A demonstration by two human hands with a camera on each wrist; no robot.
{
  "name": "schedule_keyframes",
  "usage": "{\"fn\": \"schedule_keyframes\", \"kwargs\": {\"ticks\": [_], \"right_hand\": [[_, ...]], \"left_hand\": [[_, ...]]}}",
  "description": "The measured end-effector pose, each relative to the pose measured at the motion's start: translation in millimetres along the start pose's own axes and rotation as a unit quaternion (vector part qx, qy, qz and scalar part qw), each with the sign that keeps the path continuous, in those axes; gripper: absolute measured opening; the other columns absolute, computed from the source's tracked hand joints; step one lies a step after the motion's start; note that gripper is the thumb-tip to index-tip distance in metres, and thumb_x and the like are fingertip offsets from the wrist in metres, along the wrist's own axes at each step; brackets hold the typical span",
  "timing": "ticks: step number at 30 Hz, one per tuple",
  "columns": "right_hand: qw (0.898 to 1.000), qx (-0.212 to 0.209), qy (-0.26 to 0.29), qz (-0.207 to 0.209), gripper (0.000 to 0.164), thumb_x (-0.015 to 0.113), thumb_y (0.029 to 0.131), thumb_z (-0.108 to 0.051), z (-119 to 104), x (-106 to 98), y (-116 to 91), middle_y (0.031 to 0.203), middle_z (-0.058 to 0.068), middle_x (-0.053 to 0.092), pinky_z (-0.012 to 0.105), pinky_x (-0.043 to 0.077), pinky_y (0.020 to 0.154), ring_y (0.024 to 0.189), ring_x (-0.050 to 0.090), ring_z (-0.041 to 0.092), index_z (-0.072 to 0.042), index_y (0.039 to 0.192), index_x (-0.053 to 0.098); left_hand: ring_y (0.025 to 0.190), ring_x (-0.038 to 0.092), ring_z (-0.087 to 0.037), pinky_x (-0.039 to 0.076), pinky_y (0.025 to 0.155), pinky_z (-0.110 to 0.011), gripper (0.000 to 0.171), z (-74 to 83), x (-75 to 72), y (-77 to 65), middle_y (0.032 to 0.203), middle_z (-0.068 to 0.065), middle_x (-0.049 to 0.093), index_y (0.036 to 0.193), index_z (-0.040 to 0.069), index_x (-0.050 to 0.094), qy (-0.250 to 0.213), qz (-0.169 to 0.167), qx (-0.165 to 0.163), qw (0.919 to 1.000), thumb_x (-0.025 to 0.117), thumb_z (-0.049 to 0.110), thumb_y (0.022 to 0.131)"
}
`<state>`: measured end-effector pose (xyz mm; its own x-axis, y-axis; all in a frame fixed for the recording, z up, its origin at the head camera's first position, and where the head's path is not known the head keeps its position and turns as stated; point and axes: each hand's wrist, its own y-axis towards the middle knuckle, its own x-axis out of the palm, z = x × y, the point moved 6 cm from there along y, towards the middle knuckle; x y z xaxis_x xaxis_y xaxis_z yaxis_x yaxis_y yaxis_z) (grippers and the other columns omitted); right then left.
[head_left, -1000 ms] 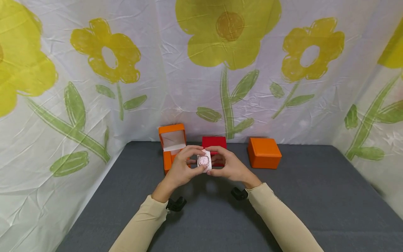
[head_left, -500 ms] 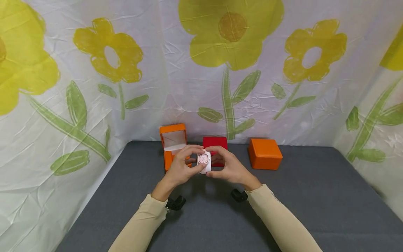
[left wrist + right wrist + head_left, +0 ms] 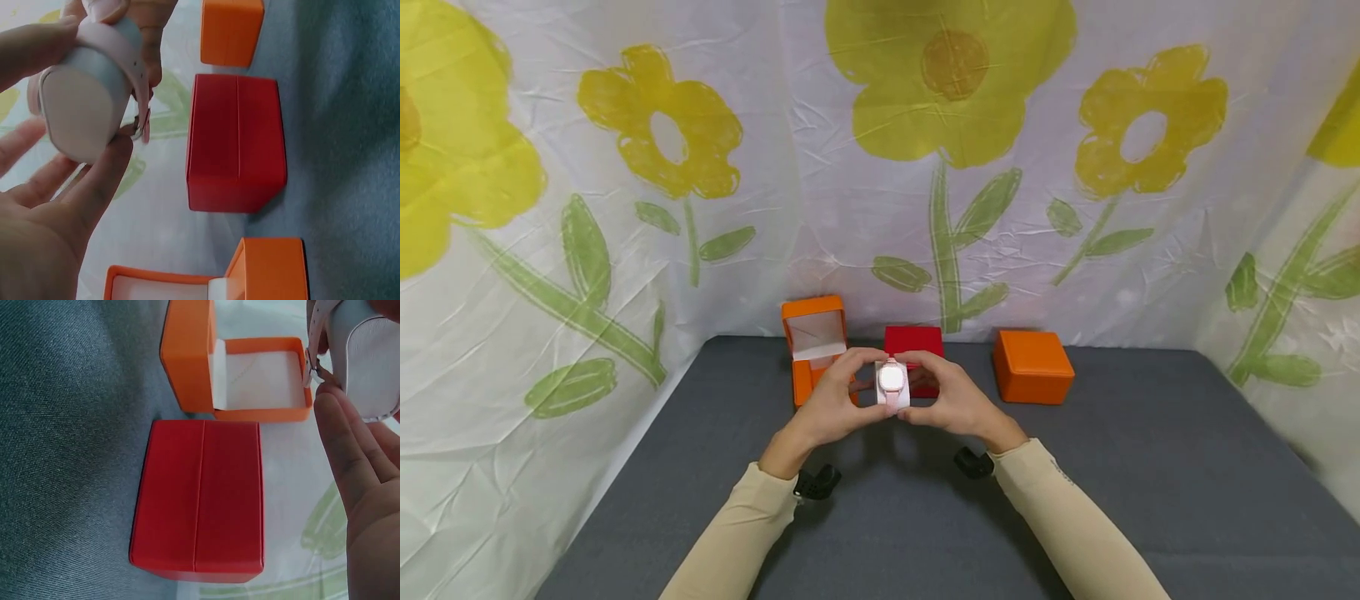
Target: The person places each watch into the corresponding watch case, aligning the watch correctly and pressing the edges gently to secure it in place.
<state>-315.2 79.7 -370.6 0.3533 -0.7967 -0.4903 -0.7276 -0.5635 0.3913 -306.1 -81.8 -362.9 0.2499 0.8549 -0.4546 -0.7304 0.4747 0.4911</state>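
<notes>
Held up between both hands is a wristwatch [image 3: 891,377] with a pink strap, wrapped round a pale watch cushion [image 3: 81,112]. Its square face glares white in the head view. My left hand [image 3: 829,402] grips the left side, thumb at the lower edge and fingers along the top and behind. From the right, my right hand [image 3: 958,400] grips it the same way, its thumb near the bottom corner. Both wrist views show the cushion's flat end, and the strap's buckle [image 3: 139,130] at the back near the fingertips.
Behind the hands stands a red box [image 3: 913,337], closed. To its left is an orange box [image 3: 801,379] with its lid raised and a white lining. A closed orange box [image 3: 1033,367] stands at the right. All rest on a grey cloth-covered table [image 3: 880,533] before a flowered curtain [image 3: 760,167].
The watch has turned to sit straighter, its dial now glaring and the lower strap showing. My left thumb has slid down off the watch face to the lower edge. The boxes stay put.
</notes>
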Motion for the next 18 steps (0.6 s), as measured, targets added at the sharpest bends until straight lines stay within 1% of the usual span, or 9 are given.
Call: {"fn": "schedule_keyframes", "kwargs": {"ticks": [4,7,8,10,11,13,14,15,18], "right_hand": [[1.000,0.008,-0.001,-0.002,0.067,0.076,0.076,0.001,-17,-1,-1,0.122,0.014,0.056,0.031,0.051,0.088,0.098,0.062,0.031,0.000,0.136,0.045],[1.000,0.017,-0.002,-0.005,0.067,0.076,0.077,0.002,-25,-1,-2,0.122,0.016,0.055,0.030,0.051,0.089,0.099,0.061,0.032,0.002,0.136,0.045],[1.000,0.020,-0.004,-0.006,0.067,0.076,0.077,0.002,-25,-1,-2,0.123,0.016,0.055,0.029,0.051,0.089,0.100,0.061,0.031,0.003,0.136,0.045],[1.000,0.021,-0.005,-0.005,0.068,0.077,0.077,0.001,-16,-1,-2,0.124,0.014,0.055,0.030,0.050,0.089,0.100,0.061,0.029,0.000,0.136,0.045],[1.000,0.021,-0.006,-0.005,0.068,0.077,0.077,0.000,-10,0,-2,0.124,0.012,0.054,0.030,0.051,0.089,0.101,0.061,0.028,-0.002,0.136,0.045],[1.000,0.016,-0.006,-0.004,0.068,0.078,0.077,-0.003,1,0,-2,0.125,0.008,0.053,0.030,0.051,0.089,0.101,0.061,0.025,-0.007,0.137,0.046],[1.000,0.012,-0.005,-0.003,0.068,0.079,0.077,-0.005,6,1,-1,0.126,0.006,0.052,0.030,0.051,0.089,0.101,0.061,0.023,-0.010,0.137,0.046],[1.000,0.007,-0.004,-0.002,0.068,0.079,0.077,-0.006,10,1,-1,0.126,0.004,0.052,0.031,0.051,0.089,0.101,0.061,0.022,-0.013,0.136,0.046],[1.000,-0.011,-0.002,-0.005,0.066,0.078,0.078,-0.009,9,3,1,0.126,0.002,0.050,0.030,0.051,0.088,0.100,0.061,0.020,-0.015,0.136,0.047]], "left_hand": [[0.116,0.048,-0.030,0.047,0.093,-0.051,0.065,-2.4,-1.1,-1.0,0.129,-0.013,0.047,0.131,0.003,0.049,0.008,-0.013,-0.018,0.9997,0.081,0.004,0.074],[0.118,0.046,-0.034,0.044,0.095,-0.051,0.064,13.0,-3.1,-2.3,0.130,-0.020,0.045,0.131,-0.004,0.048,0.013,-0.030,-0.033,0.9989,0.079,-0.001,0.075],[0.118,0.046,-0.036,0.044,0.095,-0.052,0.064,12.7,-2.6,-2.2,0.130,-0.022,0.045,0.131,-0.006,0.047,0.016,-0.035,-0.036,0.9986,0.079,-0.002,0.075],[0.118,0.046,-0.037,0.043,0.096,-0.052,0.064,13.2,-1.5,-2.1,0.130,-0.024,0.044,0.131,-0.008,0.046,0.022,-0.041,-0.039,0.9982,0.078,-0.003,0.075],[0.118,0.046,-0.037,0.044,0.096,-0.051,0.064,12.7,-1.4,-2.4,0.130,-0.022,0.045,0.131,-0.007,0.047,0.024,-0.041,-0.037,0.9982,0.078,-0.002,0.075],[0.118,0.047,-0.037,0.044,0.096,-0.050,0.065,1.4,-0.1,-2.1,0.130,-0.019,0.046,0.132,-0.004,0.048,0.027,-0.038,-0.036,0.9983,0.079,0.001,0.075],[0.118,0.047,-0.036,0.044,0.095,-0.052,0.066,-3.9,0.3,-2.2,0.130,-0.017,0.046,0.132,-0.002,0.048,0.025,-0.036,-0.035,0.9984,0.080,0.002,0.075],[0.118,0.047,-0.035,0.044,0.095,-0.051,0.065,-3.6,-0.5,-2.5,0.131,-0.015,0.046,0.132,0.000,0.049,0.026,-0.034,-0.034,0.9985,0.080,0.004,0.075],[0.117,0.048,-0.031,0.045,0.094,-0.050,0.063,-4.2,-3.9,-3.3,0.129,-0.009,0.047,0.131,0.004,0.052,0.037,-0.029,-0.032,0.9984,0.081,0.008,0.075]]}}
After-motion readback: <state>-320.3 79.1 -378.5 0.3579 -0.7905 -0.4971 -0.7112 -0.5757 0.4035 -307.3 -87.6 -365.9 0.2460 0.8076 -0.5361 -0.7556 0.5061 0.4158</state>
